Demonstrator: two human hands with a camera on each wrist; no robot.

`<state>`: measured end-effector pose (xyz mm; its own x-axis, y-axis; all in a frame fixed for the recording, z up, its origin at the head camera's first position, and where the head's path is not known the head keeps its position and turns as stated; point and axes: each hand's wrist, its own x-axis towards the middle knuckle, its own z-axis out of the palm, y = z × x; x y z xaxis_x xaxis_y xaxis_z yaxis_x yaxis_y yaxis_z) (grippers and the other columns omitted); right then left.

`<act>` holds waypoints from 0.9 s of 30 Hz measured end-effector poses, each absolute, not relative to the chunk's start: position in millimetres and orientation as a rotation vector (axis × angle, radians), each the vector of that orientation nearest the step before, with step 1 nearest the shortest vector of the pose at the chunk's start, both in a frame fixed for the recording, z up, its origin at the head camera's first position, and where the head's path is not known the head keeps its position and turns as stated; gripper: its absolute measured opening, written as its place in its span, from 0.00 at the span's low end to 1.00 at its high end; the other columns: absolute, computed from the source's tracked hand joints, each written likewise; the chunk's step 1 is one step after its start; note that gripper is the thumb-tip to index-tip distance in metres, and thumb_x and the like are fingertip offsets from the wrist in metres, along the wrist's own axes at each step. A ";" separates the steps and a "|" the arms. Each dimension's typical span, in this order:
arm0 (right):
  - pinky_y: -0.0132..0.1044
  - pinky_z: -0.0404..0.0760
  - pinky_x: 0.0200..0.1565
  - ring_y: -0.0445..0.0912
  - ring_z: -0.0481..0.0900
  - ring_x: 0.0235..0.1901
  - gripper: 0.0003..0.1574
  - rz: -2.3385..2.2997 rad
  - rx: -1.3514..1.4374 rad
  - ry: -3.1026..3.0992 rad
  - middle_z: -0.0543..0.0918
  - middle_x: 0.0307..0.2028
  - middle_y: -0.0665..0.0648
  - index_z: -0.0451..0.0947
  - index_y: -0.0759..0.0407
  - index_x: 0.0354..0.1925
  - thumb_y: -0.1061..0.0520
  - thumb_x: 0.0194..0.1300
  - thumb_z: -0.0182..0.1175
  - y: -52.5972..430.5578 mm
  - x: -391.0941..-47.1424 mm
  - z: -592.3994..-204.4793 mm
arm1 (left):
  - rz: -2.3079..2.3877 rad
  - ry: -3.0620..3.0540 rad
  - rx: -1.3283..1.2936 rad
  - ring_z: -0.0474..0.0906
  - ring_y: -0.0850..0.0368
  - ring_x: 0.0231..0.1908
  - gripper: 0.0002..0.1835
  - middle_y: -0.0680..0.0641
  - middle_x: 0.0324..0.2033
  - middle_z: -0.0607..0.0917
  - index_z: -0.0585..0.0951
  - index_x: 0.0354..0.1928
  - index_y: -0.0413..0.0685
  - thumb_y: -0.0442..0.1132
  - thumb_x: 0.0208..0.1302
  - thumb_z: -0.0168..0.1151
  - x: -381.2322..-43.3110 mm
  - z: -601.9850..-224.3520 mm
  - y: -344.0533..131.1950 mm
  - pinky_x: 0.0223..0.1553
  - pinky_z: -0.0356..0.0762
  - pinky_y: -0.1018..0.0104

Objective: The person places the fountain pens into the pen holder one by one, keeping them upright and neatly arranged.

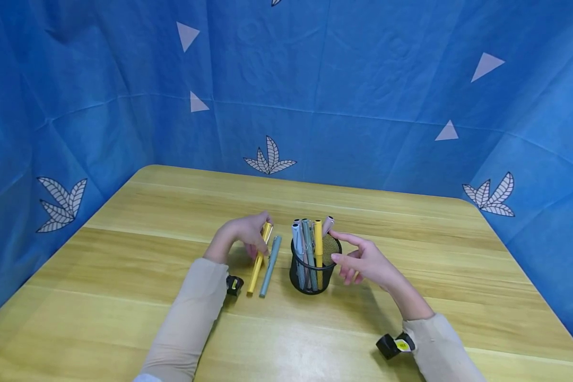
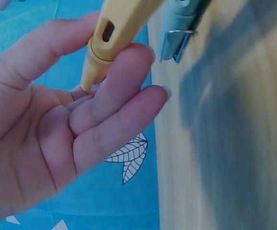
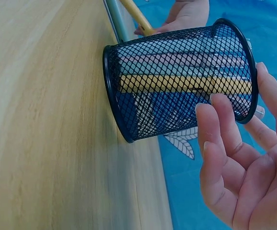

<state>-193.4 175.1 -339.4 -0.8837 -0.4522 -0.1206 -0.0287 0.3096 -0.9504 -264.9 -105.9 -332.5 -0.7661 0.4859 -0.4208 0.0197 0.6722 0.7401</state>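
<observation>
My left hand [image 1: 251, 237] pinches a yellow pen [image 1: 256, 270] near its capped upper end. The left wrist view shows that pen [image 2: 124, 24] between thumb and fingers, its cap slotted. Just right of it a teal pen [image 1: 270, 268] lies on the table. A black mesh pen holder [image 1: 293, 281] stands upright with several pens in it, among them a yellow one [image 1: 318, 239] and a pale pink one [image 1: 328, 224] leaning right. My right hand [image 1: 370, 262] holds the holder's right side, thumb and index finger at the rim; other fingers bend by the mesh [image 3: 176, 108].
The wooden table [image 1: 286, 339] spreads around the hands. A blue cloth [image 1: 315, 79] with white leaf and triangle prints hangs behind it and at the sides. Black wrist cameras sit at the left cuff [image 1: 234, 285] and the right cuff [image 1: 394, 345].
</observation>
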 end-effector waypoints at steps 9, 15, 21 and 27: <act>0.40 0.76 0.17 0.52 0.78 0.16 0.39 -1.588 -0.425 2.220 0.78 0.19 0.64 0.52 0.57 0.67 0.54 0.61 0.57 175.4 -194.5 -341.5 | 1.094 2.289 0.509 0.76 0.49 0.22 0.37 0.40 0.28 0.69 0.56 0.55 0.37 0.22 0.42 0.63 -266.2 -326.3 -107.5 0.30 0.79 0.54; 0.40 0.75 0.16 0.54 0.78 0.17 0.40 -1.596 -0.431 2.218 0.77 0.18 0.63 0.52 0.57 0.67 0.55 0.62 0.56 175.2 -193.5 -340.3 | 1.118 2.259 0.522 0.77 0.50 0.22 0.37 0.39 0.28 0.71 0.56 0.56 0.37 0.22 0.43 0.63 -266.9 -322.6 -107.1 0.29 0.79 0.55; 0.40 0.75 0.17 0.55 0.78 0.17 0.39 -1.595 -0.426 2.224 0.77 0.19 0.64 0.52 0.56 0.67 0.55 0.62 0.57 174.8 -192.7 -339.5 | 1.132 2.247 0.606 0.76 0.49 0.22 0.36 0.39 0.29 0.72 0.61 0.59 0.40 0.22 0.46 0.62 -265.1 -317.7 -109.4 0.29 0.79 0.56; 0.40 0.75 0.17 0.54 0.78 0.17 0.39 -1.593 -0.431 2.228 0.77 0.19 0.64 0.52 0.57 0.67 0.55 0.62 0.56 175.0 -192.2 -339.2 | 1.156 2.258 0.706 0.75 0.49 0.22 0.31 0.43 0.25 0.69 0.69 0.58 0.47 0.25 0.49 0.63 -264.9 -314.4 -112.9 0.30 0.78 0.51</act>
<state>-192.2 175.0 -339.2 -0.8860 -0.4486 -0.1172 -0.0344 0.3156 -0.9483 -264.9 -112.9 -314.4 -0.7391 0.6443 -0.1964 0.2172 0.5040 0.8359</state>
